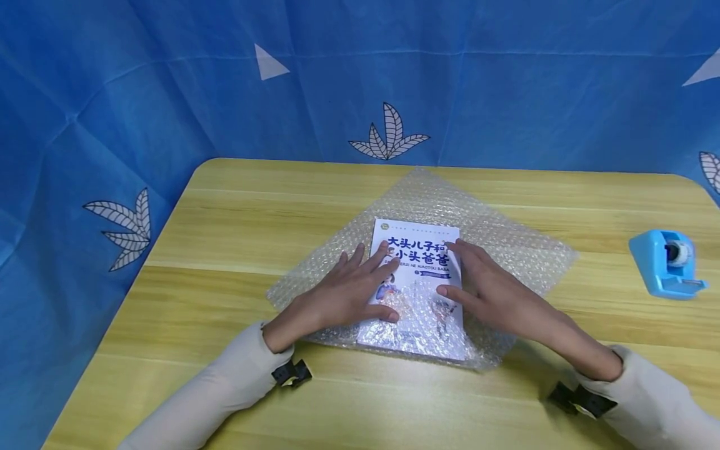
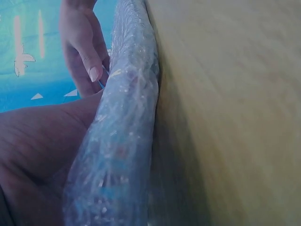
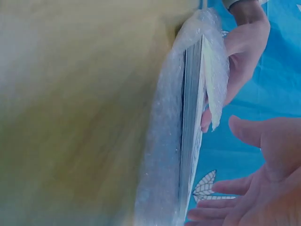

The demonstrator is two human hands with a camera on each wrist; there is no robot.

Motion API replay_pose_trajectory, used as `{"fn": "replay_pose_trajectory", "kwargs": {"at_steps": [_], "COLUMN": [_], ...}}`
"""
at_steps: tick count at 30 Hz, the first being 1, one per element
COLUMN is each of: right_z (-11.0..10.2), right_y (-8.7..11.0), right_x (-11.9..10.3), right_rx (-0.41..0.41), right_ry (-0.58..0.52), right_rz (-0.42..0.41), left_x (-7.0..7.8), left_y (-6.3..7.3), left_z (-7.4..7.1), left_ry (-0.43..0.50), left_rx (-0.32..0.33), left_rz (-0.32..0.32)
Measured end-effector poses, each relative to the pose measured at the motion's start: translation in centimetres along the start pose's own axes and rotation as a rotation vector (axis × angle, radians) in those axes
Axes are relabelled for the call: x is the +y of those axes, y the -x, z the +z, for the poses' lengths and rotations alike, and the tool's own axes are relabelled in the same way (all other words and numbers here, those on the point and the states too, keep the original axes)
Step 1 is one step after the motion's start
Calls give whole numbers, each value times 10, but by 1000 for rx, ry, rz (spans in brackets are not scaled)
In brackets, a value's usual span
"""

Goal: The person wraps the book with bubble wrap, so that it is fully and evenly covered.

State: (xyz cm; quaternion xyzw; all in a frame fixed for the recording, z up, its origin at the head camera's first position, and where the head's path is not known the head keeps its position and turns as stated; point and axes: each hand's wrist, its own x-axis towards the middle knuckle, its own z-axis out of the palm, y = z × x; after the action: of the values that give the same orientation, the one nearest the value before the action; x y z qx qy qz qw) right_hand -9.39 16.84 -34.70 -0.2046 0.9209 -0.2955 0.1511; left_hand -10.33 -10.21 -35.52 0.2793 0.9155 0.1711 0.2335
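Note:
A white paperback book (image 1: pixel 416 230) with blue Chinese title characters lies face up on a sheet of bubble wrap (image 1: pixel 523 250). The near flap of the wrap is folded over the lower part of the cover. My left hand (image 1: pixel 349 292) rests with spread, straight fingers on the folded flap at the book's left side. Over the right edge is my right hand (image 1: pixel 495 294), fingers extended and thumb apart. In the right wrist view, the book's page edges (image 3: pixel 189 113) show between layers of wrap, with the right hand (image 3: pixel 258 174) beside them. The left wrist view shows the rounded fold (image 2: pixel 129 122).
A light blue tape dispenser (image 1: pixel 664 265) with a roll in it stands at the right of the wooden table (image 1: pixel 225 219). Blue cloth (image 1: pixel 360 81) with leaf prints hangs behind the table and along its left side.

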Motion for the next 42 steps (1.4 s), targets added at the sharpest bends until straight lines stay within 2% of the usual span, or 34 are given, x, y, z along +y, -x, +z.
{"fn": "replay_pose_trajectory", "kwargs": {"at_steps": [7, 21, 32, 42], "right_z": [-3, -7, -16, -22], "right_y": [-4, -15, -23, -47], "right_x": [1, 3, 6, 8], "right_rx": [16, 18, 35, 8], "right_ry": [-20, -40, -39, -26], "right_rz": [-36, -50, -63, -48], "left_x": [0, 0, 1, 0], "left_y": [0, 3, 0, 1], "left_z": [1, 3, -2, -1], "left_ry": [1, -2, -23, -19], "left_rx": [-8, -9, -11, -11], "left_rz": [-4, -5, 2, 3]}}
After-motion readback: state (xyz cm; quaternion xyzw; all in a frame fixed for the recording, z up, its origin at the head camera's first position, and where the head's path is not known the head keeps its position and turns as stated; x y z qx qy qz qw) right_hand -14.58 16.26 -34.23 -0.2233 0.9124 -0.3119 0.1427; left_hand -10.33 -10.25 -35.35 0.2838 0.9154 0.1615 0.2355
